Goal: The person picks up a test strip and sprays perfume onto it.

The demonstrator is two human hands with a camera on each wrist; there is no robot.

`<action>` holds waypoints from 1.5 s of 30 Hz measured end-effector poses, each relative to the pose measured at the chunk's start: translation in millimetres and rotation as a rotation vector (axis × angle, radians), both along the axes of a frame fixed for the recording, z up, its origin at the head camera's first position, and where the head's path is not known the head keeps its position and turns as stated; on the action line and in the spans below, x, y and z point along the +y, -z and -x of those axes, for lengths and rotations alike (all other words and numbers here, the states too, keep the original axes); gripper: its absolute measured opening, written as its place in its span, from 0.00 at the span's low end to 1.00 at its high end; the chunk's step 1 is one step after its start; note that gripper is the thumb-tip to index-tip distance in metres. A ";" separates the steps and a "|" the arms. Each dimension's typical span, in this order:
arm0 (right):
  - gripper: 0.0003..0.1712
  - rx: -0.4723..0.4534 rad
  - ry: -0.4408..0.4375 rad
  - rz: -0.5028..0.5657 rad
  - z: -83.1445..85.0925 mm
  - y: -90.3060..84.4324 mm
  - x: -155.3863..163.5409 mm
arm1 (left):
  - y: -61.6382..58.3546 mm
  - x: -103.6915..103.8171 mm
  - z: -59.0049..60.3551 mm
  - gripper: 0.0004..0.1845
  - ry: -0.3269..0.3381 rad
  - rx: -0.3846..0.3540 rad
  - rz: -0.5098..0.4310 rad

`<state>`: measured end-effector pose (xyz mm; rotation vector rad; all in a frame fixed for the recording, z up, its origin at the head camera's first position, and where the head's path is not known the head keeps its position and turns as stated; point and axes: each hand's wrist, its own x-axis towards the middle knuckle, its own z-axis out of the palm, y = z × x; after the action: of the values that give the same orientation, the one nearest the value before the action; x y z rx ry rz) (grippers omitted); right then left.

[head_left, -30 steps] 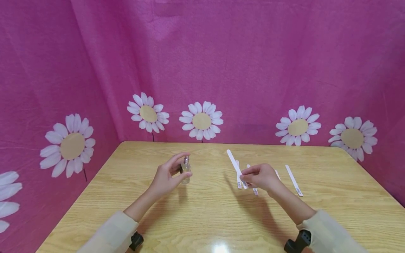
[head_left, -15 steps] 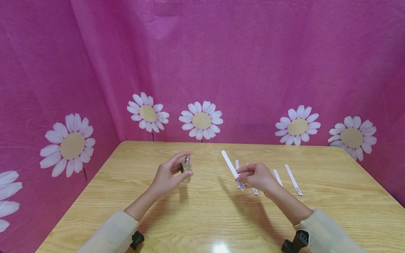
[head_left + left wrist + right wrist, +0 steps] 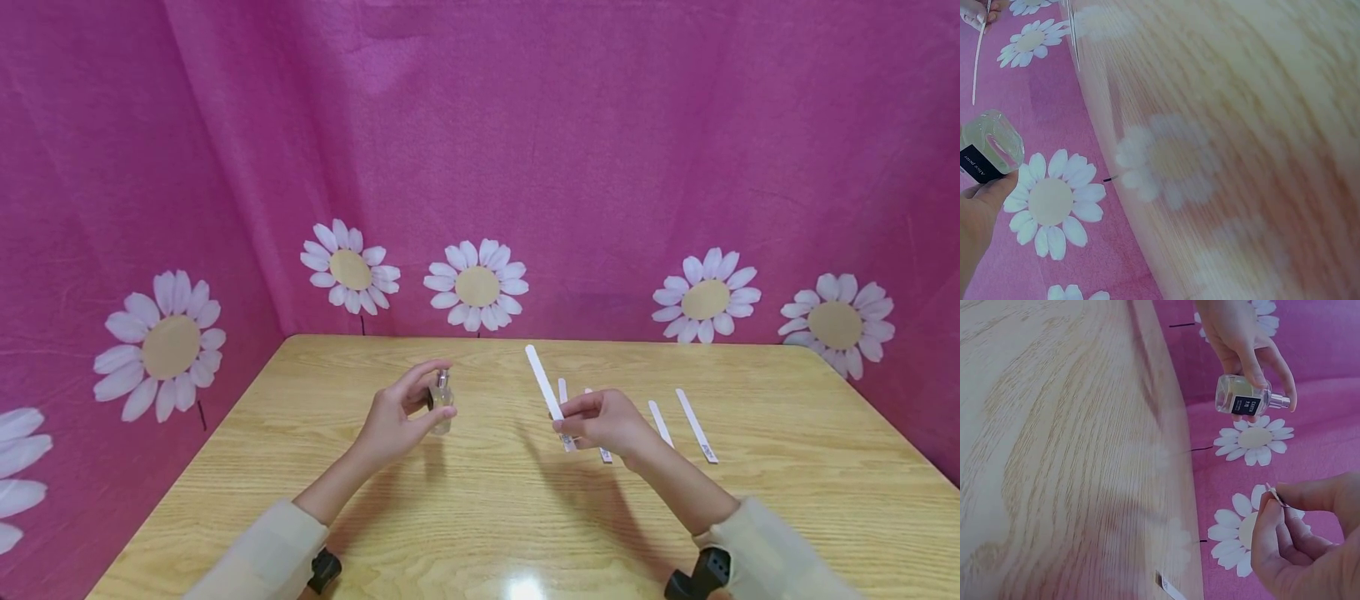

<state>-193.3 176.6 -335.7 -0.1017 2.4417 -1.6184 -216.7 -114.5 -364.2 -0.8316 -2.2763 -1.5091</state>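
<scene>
The left hand (image 3: 393, 421) grips one small glass spray bottle (image 3: 441, 406), forefinger over its nozzle; the right hand (image 3: 607, 421) pinches one white paper strip (image 3: 544, 385) just beside it. A slack pinch could let the strip tilt from the nozzle. Beyond the right hand, four more strips (image 3: 696, 426) lie on the table (image 3: 495, 517).

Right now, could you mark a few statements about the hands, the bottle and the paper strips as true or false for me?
1. The left hand holds a small clear bottle. True.
2. The right hand is empty. False: it pinches a white paper strip.
3. The bottle stands on the table. False: it is held above it.
4. More white strips lie on the table beside the right hand. True.
5. The bottle carries a dark label. True.
</scene>
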 end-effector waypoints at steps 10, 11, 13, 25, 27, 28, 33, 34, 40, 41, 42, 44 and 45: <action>0.13 0.020 0.038 -0.048 -2.4 -1.6 -6.3 | 0.2 1.4 -0.7 0.30 0.005 0.001 0.013; 0.13 0.022 0.037 -0.051 -2.7 -1.9 -6.8 | 0.1 1.5 -0.9 0.30 0.003 0.000 0.013; 0.12 0.025 0.030 -0.052 -3.1 -2.1 -7.4 | -0.1 2.0 -1.3 0.30 0.002 -0.001 0.012; 0.13 0.043 -0.022 -0.058 -4.0 -5.0 -8.5 | -1.5 4.4 -1.0 0.29 0.005 0.005 0.001; 0.13 0.050 -0.028 -0.062 -4.1 -5.8 -8.6 | -1.2 4.9 -0.5 0.29 0.009 0.008 0.000; 0.14 0.054 -0.032 -0.065 -4.3 -6.3 -8.8 | -1.0 5.2 -0.4 0.29 0.009 0.008 0.000; 0.13 0.061 -0.053 -0.062 -6.3 -8.9 -10.8 | 1.0 6.2 -0.2 0.29 0.003 0.044 -0.002; 0.13 0.060 -0.058 -0.061 -6.8 -9.4 -11.5 | 1.1 6.5 -0.6 0.28 0.000 0.056 -0.004; 0.13 0.070 -0.097 -0.063 -9.2 -11.1 -15.4 | 0.3 9.3 -2.1 0.27 -0.020 0.113 -0.019; 0.13 0.073 -0.102 -0.062 -9.5 -11.3 -16.0 | 0.4 9.7 -1.6 0.27 -0.022 0.115 -0.020; 0.13 0.075 -0.106 -0.062 -9.8 -11.7 -16.7 | 0.1 10.1 -1.5 0.26 -0.024 0.115 -0.023; 0.13 0.077 -0.113 -0.061 -10.4 -12.6 -17.9 | -0.6 11.0 -1.2 0.26 -0.027 0.111 -0.026; 0.13 0.075 -0.113 -0.059 -10.8 -13.2 -18.4 | -0.9 11.4 -1.1 0.25 -0.030 0.105 -0.028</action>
<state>-182.5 158.2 -322.6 -0.2907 2.4875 -1.5197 -215.6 -103.1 -363.2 -0.8441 -2.1780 -1.4457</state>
